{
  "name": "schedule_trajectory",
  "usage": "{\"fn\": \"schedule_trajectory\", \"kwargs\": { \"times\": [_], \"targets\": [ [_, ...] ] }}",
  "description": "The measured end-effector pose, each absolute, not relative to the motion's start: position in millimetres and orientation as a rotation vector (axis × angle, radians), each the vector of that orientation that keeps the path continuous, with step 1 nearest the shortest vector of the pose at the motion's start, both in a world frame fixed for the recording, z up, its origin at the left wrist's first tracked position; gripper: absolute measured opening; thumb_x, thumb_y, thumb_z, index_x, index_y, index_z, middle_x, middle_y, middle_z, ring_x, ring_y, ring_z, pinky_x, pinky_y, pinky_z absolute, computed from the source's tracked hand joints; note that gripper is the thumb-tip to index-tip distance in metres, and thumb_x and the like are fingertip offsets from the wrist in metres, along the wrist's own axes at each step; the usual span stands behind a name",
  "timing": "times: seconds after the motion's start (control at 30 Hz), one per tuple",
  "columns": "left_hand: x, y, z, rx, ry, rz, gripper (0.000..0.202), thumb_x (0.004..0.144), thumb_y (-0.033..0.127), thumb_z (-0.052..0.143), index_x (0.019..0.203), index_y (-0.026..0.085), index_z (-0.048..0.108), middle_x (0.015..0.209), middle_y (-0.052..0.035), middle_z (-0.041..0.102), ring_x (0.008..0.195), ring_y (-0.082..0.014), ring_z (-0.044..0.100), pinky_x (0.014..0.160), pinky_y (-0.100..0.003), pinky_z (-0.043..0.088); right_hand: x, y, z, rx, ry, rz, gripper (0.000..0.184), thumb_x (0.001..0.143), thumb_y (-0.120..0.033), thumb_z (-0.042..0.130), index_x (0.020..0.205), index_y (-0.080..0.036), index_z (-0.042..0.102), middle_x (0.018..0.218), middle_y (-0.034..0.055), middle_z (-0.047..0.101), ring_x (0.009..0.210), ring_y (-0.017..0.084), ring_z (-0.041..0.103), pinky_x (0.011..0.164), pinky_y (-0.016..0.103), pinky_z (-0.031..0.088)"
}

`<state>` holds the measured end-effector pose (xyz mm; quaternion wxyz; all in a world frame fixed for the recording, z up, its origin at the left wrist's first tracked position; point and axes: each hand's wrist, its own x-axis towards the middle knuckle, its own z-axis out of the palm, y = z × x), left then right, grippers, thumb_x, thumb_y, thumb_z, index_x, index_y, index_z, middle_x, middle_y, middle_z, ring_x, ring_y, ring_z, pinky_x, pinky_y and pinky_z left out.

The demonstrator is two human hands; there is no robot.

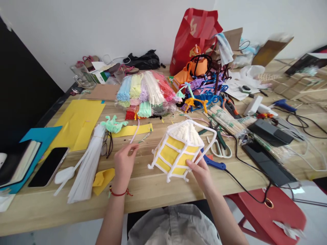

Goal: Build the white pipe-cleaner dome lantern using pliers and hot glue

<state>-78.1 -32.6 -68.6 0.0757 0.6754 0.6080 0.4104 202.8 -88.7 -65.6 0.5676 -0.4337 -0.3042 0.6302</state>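
My right hand (201, 172) grips a small lantern (175, 151) by its lower right side. White fuzzy pipe cleaners frame its yellow panels, a cream roof tops it, and a white loop handle hangs out to the right. To its left, my left hand (124, 161) is raised with thumb and fingertips pinched together; whatever may be between them is too small to make out. Just beyond those fingertips lies a pink pipe cleaner (135, 131). A yellow paper strip (136, 130) and a light green pipe-cleaner figure (113, 124) are farther back.
White strips (88, 166), glasses (107, 144) and a phone (49, 166) lie left. Bundled pipe cleaners (143, 88) sit behind. A blue glue gun (214, 163) with its cord, scissors (222, 148) and a black box (270, 131) are right. A red bag (186, 44) stands at the back.
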Motion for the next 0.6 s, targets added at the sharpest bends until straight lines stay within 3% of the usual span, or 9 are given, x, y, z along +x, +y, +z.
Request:
{"fn": "schedule_trajectory", "kwargs": {
  "times": [0.13, 0.33, 0.43, 0.53, 0.6],
  "targets": [
    [-78, -33, -62, 1.97, 1.839, 1.289, 0.011, 0.082, 0.031, 0.069, 0.084, 0.02, 0.068, 0.082, -0.0028, 0.07, 0.072, -0.018, 0.066, 0.075, -0.032, 0.055, 212, -89, -63, -1.068, -0.737, 1.402, 0.067, 0.072, -0.035, 0.083, 0.133, -0.033, 0.056, 0.127, 0.0029, 0.07, 0.12, 0.029, 0.063, 0.099, 0.041, 0.051],
    [-78, -39, -60, 1.881, 1.765, 1.24, 0.015, 0.085, 0.034, 0.064, 0.08, 0.021, 0.07, 0.083, -0.0024, 0.074, 0.071, -0.0177, 0.068, 0.075, -0.032, 0.057, 215, -92, -57, -1.089, -0.701, 1.388, 0.065, 0.072, -0.035, 0.082, 0.131, -0.034, 0.056, 0.13, 0.0023, 0.068, 0.123, 0.03, 0.061, 0.101, 0.043, 0.05],
    [-74, -41, -62, 1.82, 1.75, 1.2, 0.024, 0.093, 0.037, 0.053, 0.095, 0.021, 0.071, 0.091, -0.0044, 0.077, 0.072, -0.0188, 0.072, 0.076, -0.034, 0.058, 214, -91, -62, -1.091, -0.683, 1.417, 0.065, 0.07, -0.033, 0.083, 0.129, -0.033, 0.057, 0.127, 0.0027, 0.069, 0.121, 0.031, 0.062, 0.101, 0.045, 0.049],
    [-62, -44, -62, 1.758, 1.66, 1.145, 0.039, 0.099, 0.044, 0.044, 0.122, 0.021, 0.064, 0.115, -0.0091, 0.074, 0.101, -0.0227, 0.072, 0.096, -0.04, 0.054, 210, -89, -71, -1.073, -0.713, 1.414, 0.068, 0.063, -0.027, 0.084, 0.126, -0.033, 0.059, 0.127, 0.0018, 0.069, 0.123, 0.032, 0.06, 0.104, 0.046, 0.047],
    [-49, -46, -62, 1.623, 1.463, 1.112, 0.051, 0.099, 0.053, 0.039, 0.136, 0.022, 0.056, 0.14, -0.0103, 0.06, 0.133, -0.0242, 0.055, 0.116, -0.044, 0.038, 207, -87, -76, -1.046, -0.752, 1.405, 0.067, 0.06, -0.023, 0.082, 0.123, -0.032, 0.062, 0.13, 0.0007, 0.067, 0.13, 0.032, 0.055, 0.109, 0.045, 0.043]
  ]
}}
